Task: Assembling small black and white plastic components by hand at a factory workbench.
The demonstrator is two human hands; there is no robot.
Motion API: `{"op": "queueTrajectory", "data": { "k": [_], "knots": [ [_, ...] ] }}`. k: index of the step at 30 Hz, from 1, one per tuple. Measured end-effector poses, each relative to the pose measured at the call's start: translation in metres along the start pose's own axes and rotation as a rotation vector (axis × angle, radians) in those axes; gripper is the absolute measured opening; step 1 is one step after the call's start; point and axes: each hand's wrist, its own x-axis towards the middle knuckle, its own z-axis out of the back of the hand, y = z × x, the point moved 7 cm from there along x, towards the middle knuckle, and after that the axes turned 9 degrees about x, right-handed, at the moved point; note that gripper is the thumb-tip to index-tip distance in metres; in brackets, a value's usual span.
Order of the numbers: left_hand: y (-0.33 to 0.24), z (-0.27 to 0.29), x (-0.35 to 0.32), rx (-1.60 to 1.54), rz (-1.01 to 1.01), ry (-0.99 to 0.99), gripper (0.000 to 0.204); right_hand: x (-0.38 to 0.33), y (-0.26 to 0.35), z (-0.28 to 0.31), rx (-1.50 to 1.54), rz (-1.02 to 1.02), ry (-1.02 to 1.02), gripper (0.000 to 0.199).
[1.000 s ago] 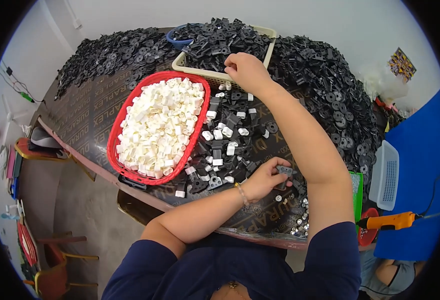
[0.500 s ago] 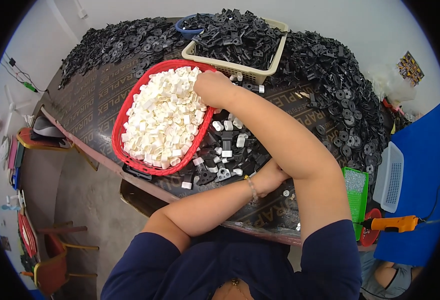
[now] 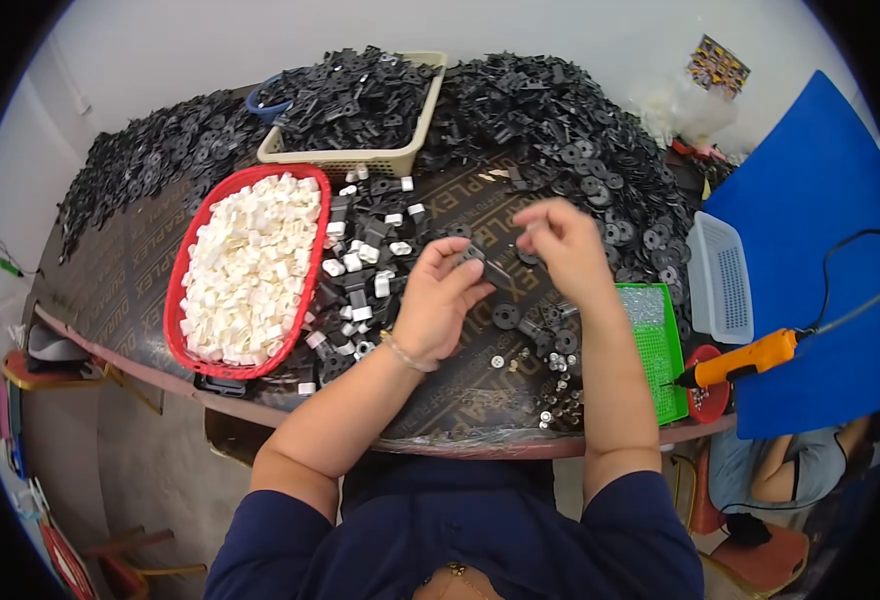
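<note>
My left hand (image 3: 442, 303) pinches a small black plastic part (image 3: 474, 256) above the middle of the table. To its right hovers my right hand (image 3: 566, 248), thumb and forefinger brought together; motion blurs the fingertips, and what they hold, if anything, cannot be made out. Loose white plastic pieces (image 3: 368, 253) and black parts lie mixed to the left of my left hand. Under my right wrist are black discs (image 3: 506, 316) and several small metal pieces (image 3: 557, 388).
A red basket (image 3: 171, 300) heaped with white pieces stands left. Behind it is a cream basket (image 3: 430, 100) of black parts, with black heaps (image 3: 530, 95) alongside. Right are a green tray (image 3: 674, 350), white basket (image 3: 728, 270), red bowl (image 3: 712, 400) and orange electric screwdriver (image 3: 750, 360).
My right hand has left the red basket's edge and moved right. My left hand has come up from beneath my right arm, now showing a black part. The view has turned right.
</note>
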Motion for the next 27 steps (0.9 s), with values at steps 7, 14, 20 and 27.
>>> {"op": "queueTrajectory", "data": {
  "k": [7, 14, 20, 27],
  "knots": [
    [0.004, 0.000, 0.021, 0.025, -0.034, -0.030, 0.028, -0.031, -0.036, -0.004, 0.339, -0.156, 0.021, 0.021],
    [0.014, 0.014, 0.018, -0.008, -0.087, -0.037, 0.027, -0.031, -0.057, -0.015, 0.515, -0.259, 0.028, 0.017],
    [0.015, 0.020, 0.018, -0.015, -0.070, -0.055, 0.026, -0.029, -0.063, -0.019, 0.527, -0.268, 0.025, 0.018],
    [0.012, 0.020, 0.018, 0.037, -0.101, -0.065, 0.026, -0.030, -0.067, -0.025, 0.571, -0.307, 0.038, 0.015]
  ]
}}
